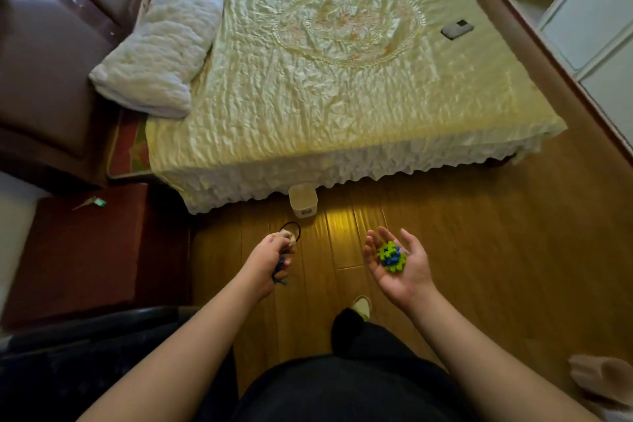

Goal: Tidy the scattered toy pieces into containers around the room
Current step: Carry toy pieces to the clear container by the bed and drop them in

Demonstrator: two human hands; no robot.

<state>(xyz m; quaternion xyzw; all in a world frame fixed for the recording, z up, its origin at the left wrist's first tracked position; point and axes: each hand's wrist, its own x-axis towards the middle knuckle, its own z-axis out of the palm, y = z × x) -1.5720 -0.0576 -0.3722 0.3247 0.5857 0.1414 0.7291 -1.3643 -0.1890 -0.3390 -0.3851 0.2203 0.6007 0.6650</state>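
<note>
My right hand (399, 265) is held palm up over the wooden floor, cupping a small clump of green and blue interlocking toy pieces (391, 256). My left hand (270, 259) is closed around a blue toy piece (279, 273) that sticks out below the fist, together with a beige item and a black hair tie (291, 229) looping above the fingers. A small white plastic container (303, 201) stands on the floor at the foot of the bed, just ahead of both hands.
A bed (325, 79) with a cream cover and a white pillow (157, 48) fills the far view; a phone (457, 29) lies on it. A dark red cabinet (85, 250) with a green-tagged key (90, 203) stands left. White shelving (582, 10) is right.
</note>
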